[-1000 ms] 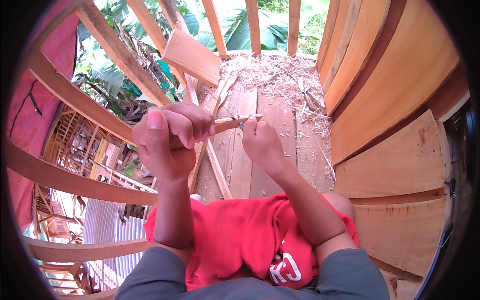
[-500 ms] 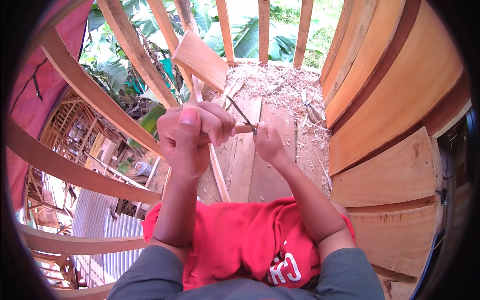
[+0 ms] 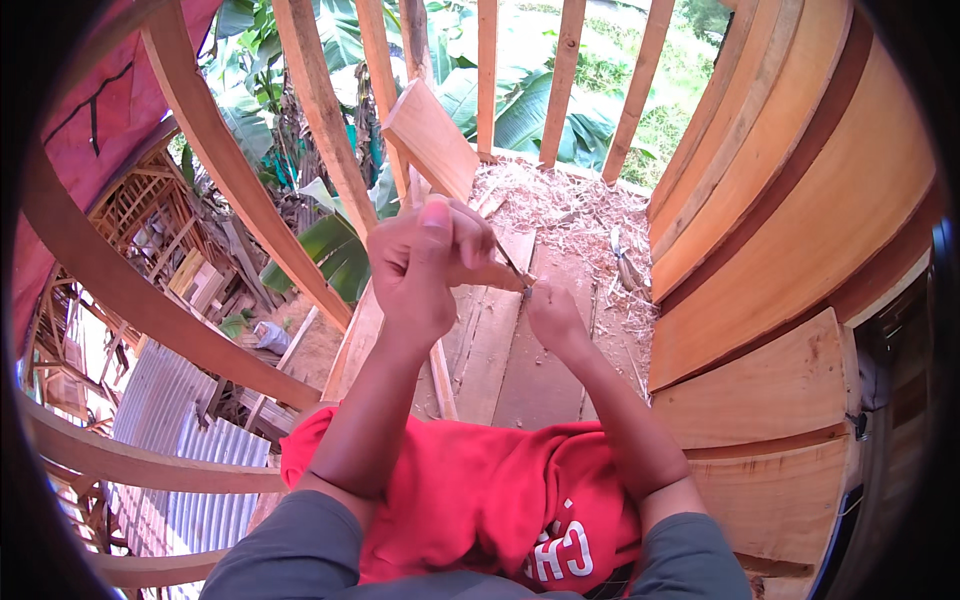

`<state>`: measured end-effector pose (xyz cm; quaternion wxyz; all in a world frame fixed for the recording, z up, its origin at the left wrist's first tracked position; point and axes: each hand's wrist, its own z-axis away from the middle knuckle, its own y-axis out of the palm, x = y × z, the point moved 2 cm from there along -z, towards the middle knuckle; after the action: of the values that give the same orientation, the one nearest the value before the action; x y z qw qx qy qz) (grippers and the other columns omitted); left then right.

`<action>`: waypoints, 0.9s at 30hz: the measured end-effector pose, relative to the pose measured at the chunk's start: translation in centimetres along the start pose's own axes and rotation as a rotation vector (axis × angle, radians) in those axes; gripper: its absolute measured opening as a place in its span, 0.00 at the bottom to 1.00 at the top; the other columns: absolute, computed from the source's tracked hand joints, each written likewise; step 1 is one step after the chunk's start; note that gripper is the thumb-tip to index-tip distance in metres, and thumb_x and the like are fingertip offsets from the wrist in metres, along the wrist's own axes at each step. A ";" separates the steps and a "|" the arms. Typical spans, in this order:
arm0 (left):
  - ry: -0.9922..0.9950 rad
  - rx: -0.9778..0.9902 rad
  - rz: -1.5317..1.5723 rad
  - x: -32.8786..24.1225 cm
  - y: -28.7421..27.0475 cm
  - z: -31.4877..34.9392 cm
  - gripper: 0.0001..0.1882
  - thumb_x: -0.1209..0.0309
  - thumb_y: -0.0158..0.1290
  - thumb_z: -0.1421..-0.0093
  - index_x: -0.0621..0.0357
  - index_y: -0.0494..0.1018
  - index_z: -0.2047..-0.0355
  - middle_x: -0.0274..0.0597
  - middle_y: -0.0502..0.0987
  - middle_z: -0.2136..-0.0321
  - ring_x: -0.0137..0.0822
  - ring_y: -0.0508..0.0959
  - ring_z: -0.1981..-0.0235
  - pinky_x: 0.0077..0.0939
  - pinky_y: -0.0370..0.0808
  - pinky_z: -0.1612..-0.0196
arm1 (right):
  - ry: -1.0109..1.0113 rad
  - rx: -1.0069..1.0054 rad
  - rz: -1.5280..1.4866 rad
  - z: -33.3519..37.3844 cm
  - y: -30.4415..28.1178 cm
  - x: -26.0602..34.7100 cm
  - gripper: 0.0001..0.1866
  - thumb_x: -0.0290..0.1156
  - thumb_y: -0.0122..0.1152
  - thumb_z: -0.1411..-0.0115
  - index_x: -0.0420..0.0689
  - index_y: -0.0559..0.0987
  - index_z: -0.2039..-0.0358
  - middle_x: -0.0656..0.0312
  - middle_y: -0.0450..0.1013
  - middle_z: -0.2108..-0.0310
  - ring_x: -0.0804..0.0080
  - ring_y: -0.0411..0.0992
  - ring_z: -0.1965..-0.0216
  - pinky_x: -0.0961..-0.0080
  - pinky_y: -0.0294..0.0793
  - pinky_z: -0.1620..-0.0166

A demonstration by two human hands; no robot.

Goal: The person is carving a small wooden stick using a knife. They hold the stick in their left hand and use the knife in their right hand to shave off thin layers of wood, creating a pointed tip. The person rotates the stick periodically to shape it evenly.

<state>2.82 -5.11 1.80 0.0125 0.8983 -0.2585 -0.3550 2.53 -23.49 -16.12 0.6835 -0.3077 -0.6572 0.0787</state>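
The left hand [image 3: 425, 268] has its fingers curled tight around a short wooden peg [image 3: 497, 275]. Just beyond its fingertips, the right hand [image 3: 553, 318] pinches a thin dark blade [image 3: 512, 268] against the peg's tip.

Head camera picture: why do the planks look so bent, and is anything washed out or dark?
Head view: fisheye bends the straight wall planks toward the rim; black corners ring the frame; sunlit greenery beyond the slats is overexposed; the left hand and right hand stay evenly lit and fairly sharp.
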 end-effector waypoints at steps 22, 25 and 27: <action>-0.005 0.167 0.158 0.5 0.2 0.6 0.29 0.63 0.36 0.28 0.67 0.67 0.85 0.48 0.72 0.84 0.37 0.73 0.80 0.28 0.71 0.75 | 0.078 -0.064 0.114 1.2 -1.7 3.8 0.29 0.42 0.36 0.33 0.31 0.79 0.74 0.36 0.74 0.75 0.35 0.75 0.66 0.48 0.73 0.57; 0.024 0.191 0.138 0.1 -0.3 0.0 0.30 0.63 0.36 0.27 0.67 0.67 0.86 0.48 0.72 0.84 0.37 0.73 0.81 0.28 0.71 0.75 | 0.028 -0.069 0.149 2.2 -2.0 6.9 0.29 0.42 0.36 0.33 0.31 0.79 0.74 0.35 0.74 0.75 0.35 0.75 0.66 0.47 0.73 0.57; 0.013 0.210 0.151 0.3 -0.2 0.4 0.30 0.64 0.36 0.27 0.67 0.67 0.86 0.48 0.72 0.85 0.36 0.73 0.81 0.28 0.71 0.75 | 0.017 -0.044 0.163 2.6 -2.6 7.0 0.29 0.42 0.36 0.33 0.31 0.80 0.74 0.35 0.74 0.75 0.35 0.75 0.66 0.47 0.73 0.57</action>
<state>2.80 -5.01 1.30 -0.0536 0.8751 -0.3609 -0.3180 0.15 -21.11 -8.98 0.6734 -0.3757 -0.6259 0.1170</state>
